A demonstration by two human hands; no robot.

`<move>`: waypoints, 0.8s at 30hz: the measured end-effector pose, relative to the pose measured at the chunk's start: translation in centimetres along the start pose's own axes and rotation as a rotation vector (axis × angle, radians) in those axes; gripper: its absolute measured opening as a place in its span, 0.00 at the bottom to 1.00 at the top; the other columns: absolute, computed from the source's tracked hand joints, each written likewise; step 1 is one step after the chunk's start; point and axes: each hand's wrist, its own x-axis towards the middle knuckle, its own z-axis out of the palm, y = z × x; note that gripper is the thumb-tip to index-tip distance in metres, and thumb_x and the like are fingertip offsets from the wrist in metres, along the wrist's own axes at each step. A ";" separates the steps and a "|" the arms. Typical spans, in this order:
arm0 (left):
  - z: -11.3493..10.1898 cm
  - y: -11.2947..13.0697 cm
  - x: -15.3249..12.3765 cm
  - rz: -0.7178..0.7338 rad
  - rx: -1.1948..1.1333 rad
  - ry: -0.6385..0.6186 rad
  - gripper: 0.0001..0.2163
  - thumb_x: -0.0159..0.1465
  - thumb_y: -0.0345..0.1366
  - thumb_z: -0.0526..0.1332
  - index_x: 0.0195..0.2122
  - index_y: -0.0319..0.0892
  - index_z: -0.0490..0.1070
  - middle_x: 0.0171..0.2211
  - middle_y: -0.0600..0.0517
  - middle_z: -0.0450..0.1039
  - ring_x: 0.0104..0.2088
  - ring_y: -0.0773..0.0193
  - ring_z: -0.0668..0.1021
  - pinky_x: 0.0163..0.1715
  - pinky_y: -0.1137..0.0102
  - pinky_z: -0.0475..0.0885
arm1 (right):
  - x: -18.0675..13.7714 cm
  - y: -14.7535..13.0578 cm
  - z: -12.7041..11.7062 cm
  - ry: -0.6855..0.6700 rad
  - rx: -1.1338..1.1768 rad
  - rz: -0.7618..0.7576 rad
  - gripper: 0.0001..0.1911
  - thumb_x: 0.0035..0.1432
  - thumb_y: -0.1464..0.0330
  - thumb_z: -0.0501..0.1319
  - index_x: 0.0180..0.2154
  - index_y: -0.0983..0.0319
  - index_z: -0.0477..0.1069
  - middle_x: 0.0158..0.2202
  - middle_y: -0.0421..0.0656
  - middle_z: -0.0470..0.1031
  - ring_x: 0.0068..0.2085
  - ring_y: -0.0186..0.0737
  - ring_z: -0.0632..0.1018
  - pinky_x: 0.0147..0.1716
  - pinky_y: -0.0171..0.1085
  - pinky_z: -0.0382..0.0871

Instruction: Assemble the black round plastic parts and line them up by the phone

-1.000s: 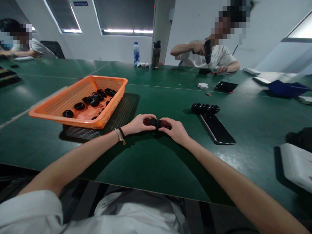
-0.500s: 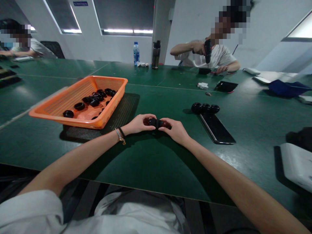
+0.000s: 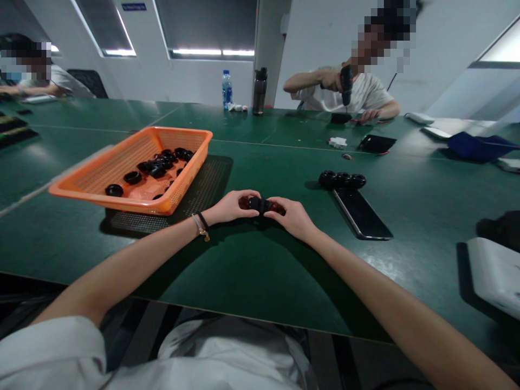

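Glossy black round parts (image 3: pixel 262 205) sit end to end between my two hands, low over the green table (image 3: pixel 260 260). My left hand (image 3: pixel 235 206) closes its thumb and fingers round the left end. From the other side my right hand (image 3: pixel 289 215) grips the right end the same way. My fingers hide much of the parts, so I cannot tell whether they are joined. To the left stands an orange mesh basket (image 3: pixel 109 203) with several black ring-shaped parts (image 3: pixel 132 177) inside. On the right, a short row of similar black parts (image 3: pixel 343 180) touches the top of a dark phone (image 3: pixel 363 214).
Across the table a person (image 3: pixel 345 92) holds a power screwdriver (image 3: pixel 346 85) upright over a dark piece. Another person (image 3: pixel 57 78) sits far left. A blue-labelled bottle (image 3: pixel 227 89) and a dark flask (image 3: pixel 260 92) stand at the back. A white box (image 3: pixel 493 276) lies at right.
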 end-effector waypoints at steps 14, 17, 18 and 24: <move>0.0 0.1 0.0 0.012 -0.001 0.001 0.20 0.49 0.36 0.65 0.43 0.37 0.67 0.32 0.53 0.70 0.31 0.68 0.72 0.33 0.73 0.68 | -0.4 0.2 0.2 0.068 0.054 -0.085 0.15 0.48 0.72 0.62 0.41 0.59 0.68 0.33 0.41 0.74 0.34 0.38 0.75 0.36 0.40 0.69; 0.0 0.2 0.0 0.004 -0.003 -0.001 0.20 0.48 0.36 0.65 0.42 0.37 0.67 0.32 0.53 0.70 0.31 0.68 0.72 0.33 0.73 0.68 | -0.3 0.2 0.3 0.064 0.054 -0.076 0.14 0.48 0.72 0.63 0.40 0.60 0.68 0.33 0.41 0.74 0.34 0.38 0.75 0.36 0.40 0.69; 0.0 0.2 0.0 0.001 -0.006 -0.002 0.20 0.48 0.36 0.65 0.42 0.37 0.67 0.32 0.53 0.70 0.31 0.68 0.72 0.33 0.73 0.68 | -0.3 0.2 0.3 0.063 0.052 -0.074 0.14 0.48 0.72 0.63 0.40 0.60 0.68 0.33 0.41 0.74 0.34 0.38 0.75 0.36 0.40 0.69; 0.0 0.0 0.0 0.010 -0.014 -0.012 0.20 0.48 0.37 0.65 0.43 0.37 0.66 0.33 0.52 0.70 0.32 0.68 0.72 0.34 0.72 0.68 | -0.2 0.2 0.2 0.057 0.030 -0.055 0.14 0.48 0.71 0.63 0.40 0.61 0.69 0.34 0.42 0.74 0.34 0.39 0.74 0.37 0.41 0.69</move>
